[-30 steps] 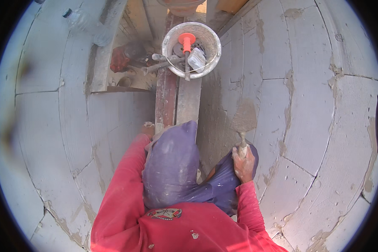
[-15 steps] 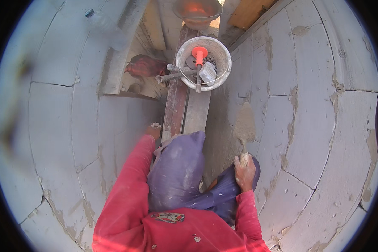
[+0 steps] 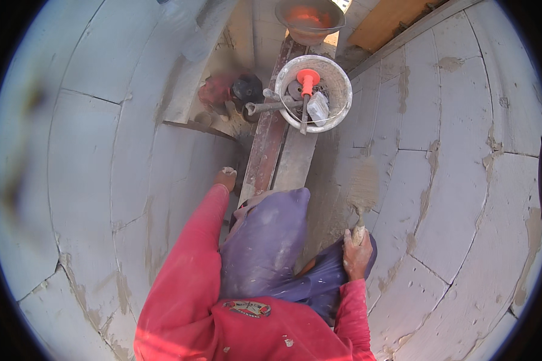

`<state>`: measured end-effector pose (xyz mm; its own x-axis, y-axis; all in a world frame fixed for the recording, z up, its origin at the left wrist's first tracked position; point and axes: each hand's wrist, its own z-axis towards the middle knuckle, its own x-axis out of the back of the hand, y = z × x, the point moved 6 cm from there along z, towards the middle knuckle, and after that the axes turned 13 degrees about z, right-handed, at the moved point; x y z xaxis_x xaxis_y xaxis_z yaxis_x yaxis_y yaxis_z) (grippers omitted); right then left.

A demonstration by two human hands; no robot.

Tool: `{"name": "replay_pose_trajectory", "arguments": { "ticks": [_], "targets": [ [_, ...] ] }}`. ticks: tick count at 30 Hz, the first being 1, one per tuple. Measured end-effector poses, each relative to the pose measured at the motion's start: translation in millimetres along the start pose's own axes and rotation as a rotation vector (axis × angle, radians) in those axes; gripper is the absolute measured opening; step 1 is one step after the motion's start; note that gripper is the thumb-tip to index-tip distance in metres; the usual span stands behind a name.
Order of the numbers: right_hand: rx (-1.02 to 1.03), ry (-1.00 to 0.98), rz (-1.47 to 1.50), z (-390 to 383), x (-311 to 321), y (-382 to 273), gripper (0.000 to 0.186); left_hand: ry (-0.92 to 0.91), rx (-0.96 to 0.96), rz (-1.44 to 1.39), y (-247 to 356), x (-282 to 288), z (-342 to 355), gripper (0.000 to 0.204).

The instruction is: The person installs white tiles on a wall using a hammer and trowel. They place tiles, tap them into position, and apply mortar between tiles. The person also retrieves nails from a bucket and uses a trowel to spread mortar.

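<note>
My right hand is closed around the handle of a trowel, beside my right knee. The trowel's blade is coated with grey mortar and points away from me, close to the right-hand block wall. On the left, my left hand is at the left edge of the planks, its fingers curled in and whitish with dust. Whatever those fingers may hold is hidden. Beyond my knees stands a mortar-stained bucket holding a chisel with an orange hand guard, a metal bar and a white lump.
A wide basin sits behind the bucket on the planks. Lower down at the far left, a person in red with dark headgear is beside a small container. Another block wall rises on my left.
The view has shifted, so the bucket and planks appear farther right. The person below has come into clearer sight, with dark headgear showing. My right hand still grips the trowel.
</note>
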<state>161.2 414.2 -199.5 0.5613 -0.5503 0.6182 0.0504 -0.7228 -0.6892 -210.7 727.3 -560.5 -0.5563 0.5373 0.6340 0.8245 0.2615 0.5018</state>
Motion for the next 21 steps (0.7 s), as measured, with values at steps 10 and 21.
{"name": "replay_pose_trajectory", "arguments": {
  "ticks": [10, 21],
  "targets": [
    [0.023, 0.006, -0.018, -2, 3, -1, 0.031, 0.078, 0.038, -0.044, 22, 4, 38, 0.037],
    [0.085, 0.001, -0.154, -1, 1, -16, 0.033, 0.074, 0.030, 0.042, 94, 20, 62, 0.046]
  ]
}}
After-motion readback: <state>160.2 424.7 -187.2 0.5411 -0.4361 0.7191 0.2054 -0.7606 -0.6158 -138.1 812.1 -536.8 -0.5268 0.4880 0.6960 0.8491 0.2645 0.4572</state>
